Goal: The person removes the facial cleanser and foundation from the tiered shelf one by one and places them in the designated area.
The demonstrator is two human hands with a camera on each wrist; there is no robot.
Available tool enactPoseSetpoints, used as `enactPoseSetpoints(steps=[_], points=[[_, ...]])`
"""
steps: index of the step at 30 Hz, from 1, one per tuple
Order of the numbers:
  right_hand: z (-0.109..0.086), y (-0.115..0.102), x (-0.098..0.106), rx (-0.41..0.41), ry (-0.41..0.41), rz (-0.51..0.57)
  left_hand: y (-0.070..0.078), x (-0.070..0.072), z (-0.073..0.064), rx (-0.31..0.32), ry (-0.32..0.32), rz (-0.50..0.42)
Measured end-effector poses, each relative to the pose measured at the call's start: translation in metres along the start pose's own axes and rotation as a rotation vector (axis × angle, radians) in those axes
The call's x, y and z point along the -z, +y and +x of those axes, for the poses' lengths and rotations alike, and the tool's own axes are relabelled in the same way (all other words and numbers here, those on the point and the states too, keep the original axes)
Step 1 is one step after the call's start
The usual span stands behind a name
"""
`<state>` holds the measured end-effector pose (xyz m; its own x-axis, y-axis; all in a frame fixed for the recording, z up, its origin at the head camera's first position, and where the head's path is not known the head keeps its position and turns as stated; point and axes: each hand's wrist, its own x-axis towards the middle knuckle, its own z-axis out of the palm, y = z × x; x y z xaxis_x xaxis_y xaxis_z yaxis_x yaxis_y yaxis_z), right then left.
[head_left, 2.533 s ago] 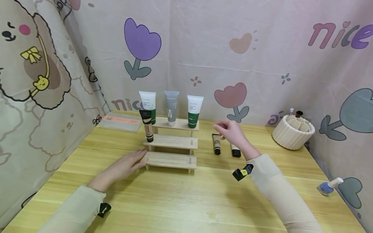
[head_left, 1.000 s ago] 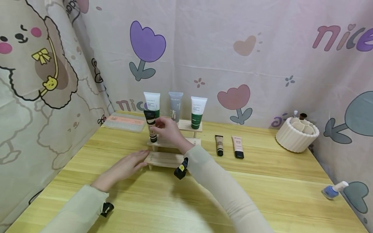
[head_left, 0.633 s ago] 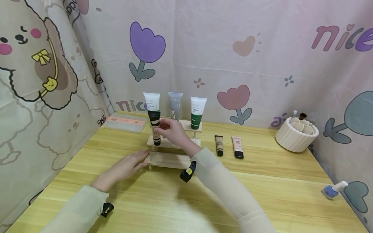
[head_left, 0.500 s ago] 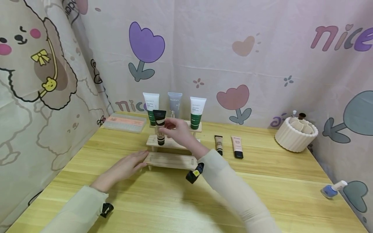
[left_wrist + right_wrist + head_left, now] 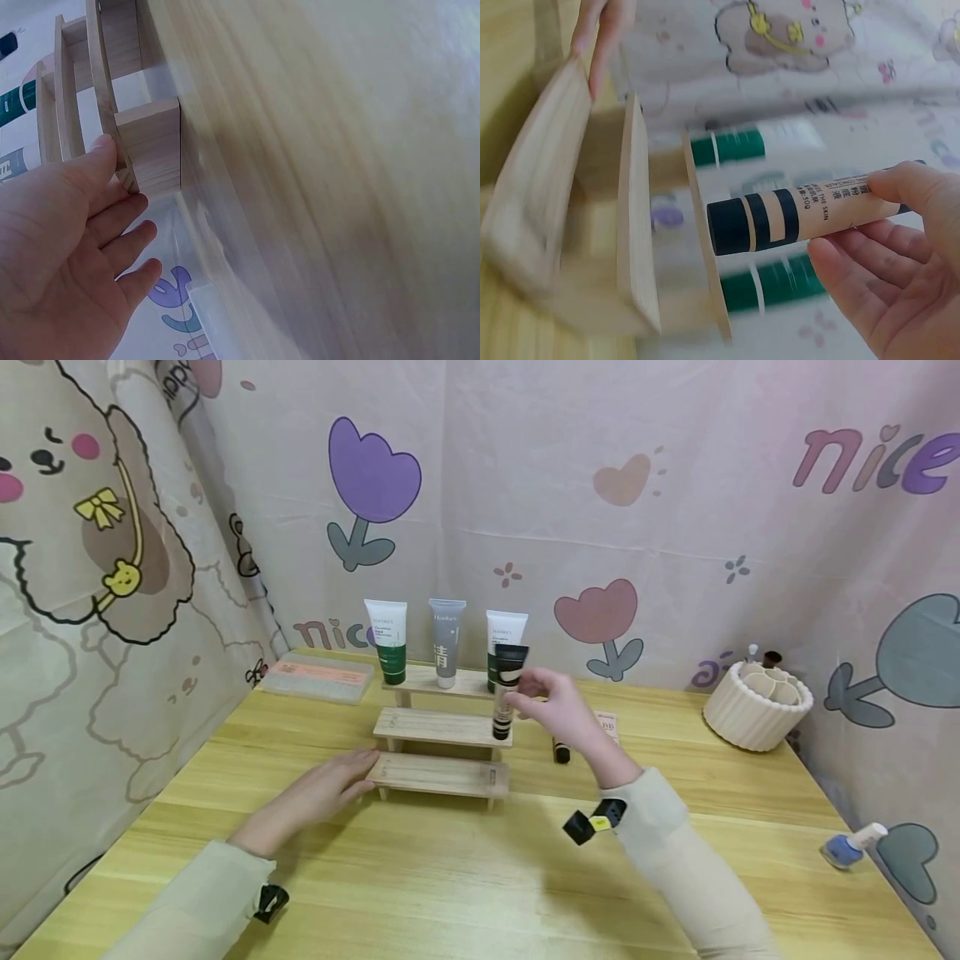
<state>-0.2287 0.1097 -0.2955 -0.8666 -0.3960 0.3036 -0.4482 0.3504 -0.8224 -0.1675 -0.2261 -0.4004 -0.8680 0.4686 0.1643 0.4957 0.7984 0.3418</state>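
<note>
My right hand (image 5: 558, 706) pinches a beige foundation tube (image 5: 810, 210) with black cap and black end between thumb and fingers. The tube is upright, cap down, at the right end of the middle shelf of a three-tier wooden display stand (image 5: 435, 727). My left hand (image 5: 318, 797) grips the left end of the bottom shelf, thumb and index finger on either side of it in the left wrist view. On the top shelf stand a white-and-green tube (image 5: 387, 639), a grey tube (image 5: 447, 643) and another white-and-green tube (image 5: 506, 625), the last partly hidden behind the foundation tube.
Right of the stand lie a small black-capped tube (image 5: 562, 752) and a pink BB cream tube (image 5: 609, 724), both partly covered by my right hand. A ribbed cream brush holder (image 5: 738, 714), a blue nail polish bottle (image 5: 843, 850) and a flat clear case (image 5: 318, 677) are farther out.
My right hand came from the right, took hold of the foundation tube at the middle shelf's left end and carried it across to the right end. My left hand stays on the stand.
</note>
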Motion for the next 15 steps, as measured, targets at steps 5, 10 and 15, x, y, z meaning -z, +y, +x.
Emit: enactPoseSetpoints(steps=[5,10,15], points=[[-0.015,0.021,0.033,-0.059,0.074,-0.028,-0.001,-0.001,0.000,0.001,-0.002,0.002],[-0.029,0.044,0.065,-0.112,0.133,-0.020,0.000,0.001,0.000,0.008,-0.003,-0.011],[-0.040,0.074,0.090,-0.168,0.192,-0.046,0.000,0.001,0.000,0.009,-0.005,-0.015]])
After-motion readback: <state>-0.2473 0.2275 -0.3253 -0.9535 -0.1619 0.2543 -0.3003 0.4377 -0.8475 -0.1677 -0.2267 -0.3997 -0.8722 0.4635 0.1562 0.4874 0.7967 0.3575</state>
